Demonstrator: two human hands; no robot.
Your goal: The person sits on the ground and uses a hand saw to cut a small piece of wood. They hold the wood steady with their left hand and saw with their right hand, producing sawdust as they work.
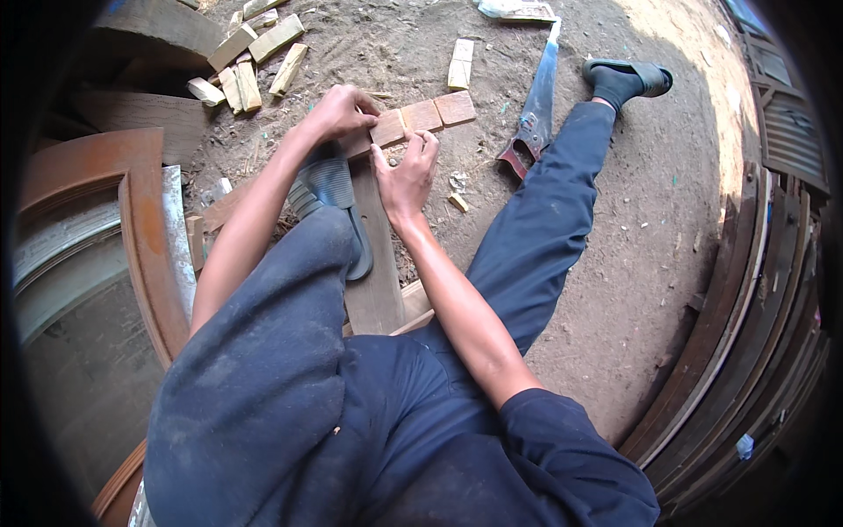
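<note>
A short light-brown wooden strip (pixel 423 116), split into segments by crosswise lines, lies over the far end of a longer plank (pixel 375 250). I cannot tell whether those lines are cuts or joints between blocks. At the strip's left end, my left hand (pixel 338 112) is closed, thumb and fingers pinching the wood. My right hand (pixel 409 180) grips its near edge with curled fingers, thumb to the left. My left foot, in a grey sandal (pixel 327 189), rests on the plank. A handsaw (pixel 538 97) with a dark red handle lies to the right, beside my outstretched leg.
Several offcut blocks (pixel 248 63) are piled at the far left, and another block (pixel 460 63) lies beyond the strip. A brown wooden frame (pixel 145 228) stands at the left. Long boards (pixel 716 325) are stacked along the right, below corrugated sheet (pixel 793 133). The ground is bare dirt.
</note>
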